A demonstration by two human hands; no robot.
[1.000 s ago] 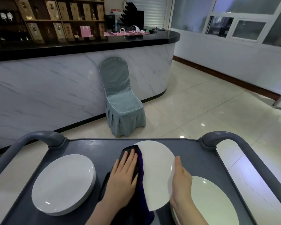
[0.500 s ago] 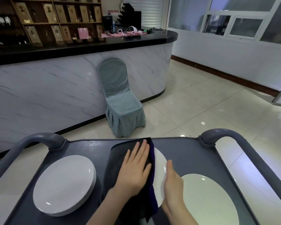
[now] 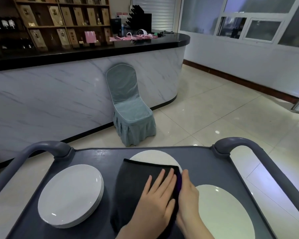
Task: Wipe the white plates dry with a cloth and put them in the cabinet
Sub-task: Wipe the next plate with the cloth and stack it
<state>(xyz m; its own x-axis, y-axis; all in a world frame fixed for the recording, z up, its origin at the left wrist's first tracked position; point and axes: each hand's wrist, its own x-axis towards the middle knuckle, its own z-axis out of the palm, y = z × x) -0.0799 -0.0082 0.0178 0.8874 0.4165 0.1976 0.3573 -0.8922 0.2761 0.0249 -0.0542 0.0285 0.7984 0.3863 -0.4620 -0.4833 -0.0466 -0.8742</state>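
You are pressing your left hand (image 3: pixel 155 200) flat onto the dark cloth (image 3: pixel 136 183), with the fingers straight and slightly spread. The cloth is lying over most of the middle plate (image 3: pixel 154 156) on the worktop (image 3: pixel 93 157), so only the plate's far arc is showing past the cloth's edge. The open palm is spreading pressure over a wide patch, which is probably why you are wiping flat rather than bunching the cloth.

Your right hand (image 3: pixel 188 192) is standing on edge against that plate's right side, thumb pointing away from you. It seems to be bracing the plate so that it is not sliding under the rubbing. Its fingers are hidden, so I cannot tell whether they are curling under the rim or lying straight.

The stack of plates (image 3: pixel 70 195) is sitting left of the cloth, and the right-hand plate (image 3: pixel 226 214) is lying just beside your right wrist. Both are apart from the one being wiped, likely to keep dried and undried separate, though I cannot say which is which. I am not making out any cabinet here, so the putting away is not yet done.
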